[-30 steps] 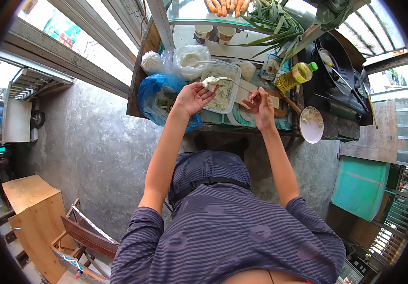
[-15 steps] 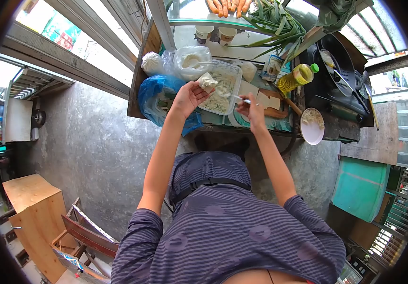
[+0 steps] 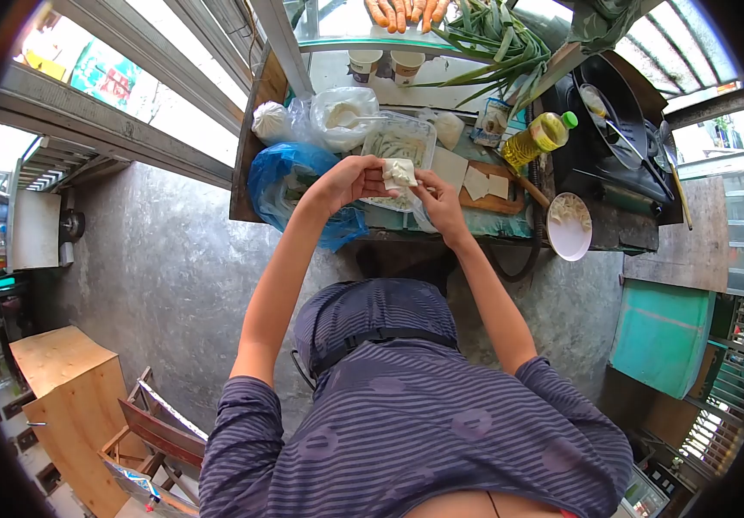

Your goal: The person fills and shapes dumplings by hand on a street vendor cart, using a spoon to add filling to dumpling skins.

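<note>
A small pale wrapper with whitish filling (image 3: 399, 173) rests on the fingers of my left hand (image 3: 348, 183). My right hand (image 3: 440, 200) pinches the wrapper's right edge. Both hands are above the near side of a clear tub (image 3: 419, 138) of pale, green-flecked mixture. Right of the hands, square wrappers (image 3: 486, 185) lie on a wooden board (image 3: 510, 205). A blue plastic bag (image 3: 268, 173) sits to the left. No spoon is visible in my right hand.
Behind the tub stand two cups (image 3: 407, 66) and a white bag (image 3: 344, 118). An oil bottle (image 3: 534, 141), a bowl (image 3: 569, 227) and a black pan (image 3: 618, 112) are at right. Green leaves (image 3: 501, 47) lie at the back.
My right hand has moved left and up to the wrapper and no longer shows the white-handled utensil. My left hand has shifted slightly right and lower with the wrapper.
</note>
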`<state>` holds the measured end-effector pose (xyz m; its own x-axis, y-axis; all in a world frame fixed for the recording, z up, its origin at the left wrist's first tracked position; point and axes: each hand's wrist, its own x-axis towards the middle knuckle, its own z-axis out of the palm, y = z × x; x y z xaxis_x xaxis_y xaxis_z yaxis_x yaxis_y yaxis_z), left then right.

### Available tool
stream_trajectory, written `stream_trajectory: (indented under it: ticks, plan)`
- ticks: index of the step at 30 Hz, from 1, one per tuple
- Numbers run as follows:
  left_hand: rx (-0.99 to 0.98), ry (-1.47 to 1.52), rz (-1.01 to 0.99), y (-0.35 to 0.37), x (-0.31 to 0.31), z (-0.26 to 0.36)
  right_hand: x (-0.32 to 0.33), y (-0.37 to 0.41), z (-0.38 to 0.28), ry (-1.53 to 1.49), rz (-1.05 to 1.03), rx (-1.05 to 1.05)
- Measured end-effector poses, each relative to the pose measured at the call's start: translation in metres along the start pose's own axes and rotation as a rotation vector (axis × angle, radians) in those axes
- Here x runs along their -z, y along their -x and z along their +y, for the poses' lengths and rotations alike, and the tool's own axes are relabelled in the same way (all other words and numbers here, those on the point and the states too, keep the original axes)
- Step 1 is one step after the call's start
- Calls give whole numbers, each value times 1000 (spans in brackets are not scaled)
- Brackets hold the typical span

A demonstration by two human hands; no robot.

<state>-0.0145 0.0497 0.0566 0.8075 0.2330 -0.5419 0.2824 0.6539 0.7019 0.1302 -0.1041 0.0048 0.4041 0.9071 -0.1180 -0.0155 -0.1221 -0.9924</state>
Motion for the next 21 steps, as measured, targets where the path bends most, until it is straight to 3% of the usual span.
stream_trajectory:
  ticks: [5, 21]
  plan:
    - [22, -31, -74, -3, 11, 1, 0, 2, -11, -272, -39, -50]
    - [10, -200, -336, -1, 12, 24, 4, 0, -11, -432, -135, -108]
